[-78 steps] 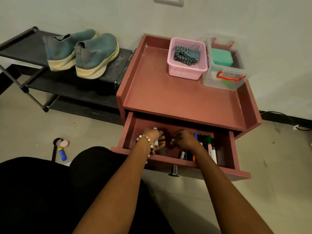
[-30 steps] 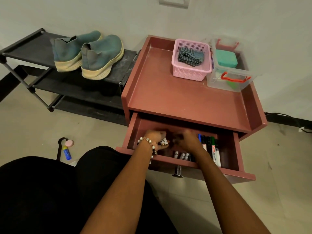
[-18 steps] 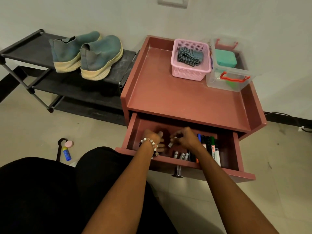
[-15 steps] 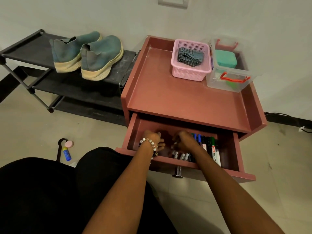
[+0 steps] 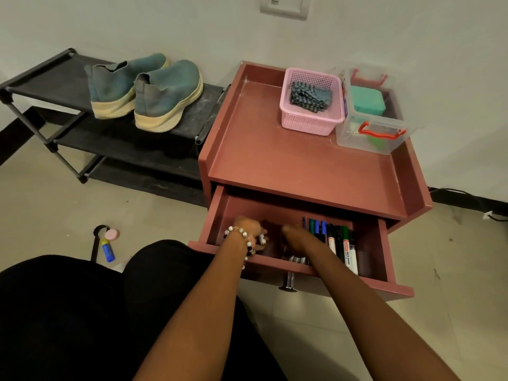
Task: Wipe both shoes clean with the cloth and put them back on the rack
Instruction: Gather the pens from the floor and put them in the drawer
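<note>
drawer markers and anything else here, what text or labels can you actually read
"WHITE BOARD": on the white-barrelled marker at the right of the open drawer.
Red-banded white marker beside it: print blurred.
Small blue and yellow tube on the floor: no print legible.
Nothing else readable.

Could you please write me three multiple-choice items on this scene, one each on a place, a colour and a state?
1. Where does the striped cloth lie?
A. in the pink basket
B. in the drawer
C. on the floor

2. What colour are the uppers of the shoes on the rack?
A. red
B. blue-green
C. white

3. How does the drawer of the cabinet stand?
A. closed
B. taken out
C. pulled open

Answers:
1 A, the cloth is seen inside the basket's walls.
2 B, both uppers are blue-green over cream soles.
3 C, the left hand and right hand are inside it beside markers.
</note>
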The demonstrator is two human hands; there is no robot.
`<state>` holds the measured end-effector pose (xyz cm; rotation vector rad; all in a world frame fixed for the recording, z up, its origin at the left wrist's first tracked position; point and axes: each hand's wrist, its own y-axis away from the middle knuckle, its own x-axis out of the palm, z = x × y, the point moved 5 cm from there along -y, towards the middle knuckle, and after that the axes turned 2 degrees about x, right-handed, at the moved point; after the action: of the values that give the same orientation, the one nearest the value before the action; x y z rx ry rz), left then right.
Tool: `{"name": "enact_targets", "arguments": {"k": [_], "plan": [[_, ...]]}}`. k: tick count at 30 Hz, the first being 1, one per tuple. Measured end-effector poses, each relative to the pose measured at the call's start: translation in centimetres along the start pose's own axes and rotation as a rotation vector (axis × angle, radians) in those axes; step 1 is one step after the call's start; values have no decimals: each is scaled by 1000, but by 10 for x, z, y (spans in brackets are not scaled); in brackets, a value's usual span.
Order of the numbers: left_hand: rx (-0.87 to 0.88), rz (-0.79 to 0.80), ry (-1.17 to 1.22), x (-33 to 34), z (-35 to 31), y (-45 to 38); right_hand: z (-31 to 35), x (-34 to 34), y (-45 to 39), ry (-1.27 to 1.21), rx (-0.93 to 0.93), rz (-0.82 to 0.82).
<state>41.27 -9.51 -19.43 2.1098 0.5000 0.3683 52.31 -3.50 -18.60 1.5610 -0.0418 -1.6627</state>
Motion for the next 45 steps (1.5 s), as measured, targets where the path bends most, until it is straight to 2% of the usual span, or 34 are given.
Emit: {"name": "enact_targets", "arguments": {"k": [3,5,6,9,10,12,14,17,20,22,24,26,28,30,32,35,42,45], "plan": [[26,-25,-50,-3,1,-5,1,3,3,6,10,14],[42,-37,-48,-4,2,-4,0,4,3,-76,-6,56],[52,-46,-49,-4,2,-6,-2,0,3,-142,-16,23],[67,-55,-31,-5,1,-5,-2,-15,4,-582,-54,-149],[84,-50,-32,-5,0,-5,-1,-19,7,-787,-45,-149],[128,-64,-46,-5,-1,-6,2,-16,13,-1067,-41,-1],[89,-7,-10,-2,1,-3,6,-17,18,-1018,-60,54],[21,47,58,4,3,3,-4,-19,10,-941,-10,-75],[29,-23,50,0,2,4,-14,-21,4,-766,94,-181],[44,-63,43,-2,1,0,-14,-15,4,-659,92,-91],[34,-73,47,-3,2,-1,-10,-7,5,-446,60,36],[39,-90,42,-5,2,-3,-4,-6,3,-304,58,91],[58,-117,35,-7,2,-3,3,-7,3,-319,84,86],[63,-113,28,-7,2,-3,16,-9,5,-368,14,86],[62,-102,35,-6,2,-2,21,-9,7,-319,-25,104],[64,-73,57,-4,1,2,11,-1,6,-168,42,177],[175,-115,121,-6,-4,13,2,-8,9,8,-35,4],[273,-167,160,-15,-12,24,4,-23,17,-98,-65,-203]]}}
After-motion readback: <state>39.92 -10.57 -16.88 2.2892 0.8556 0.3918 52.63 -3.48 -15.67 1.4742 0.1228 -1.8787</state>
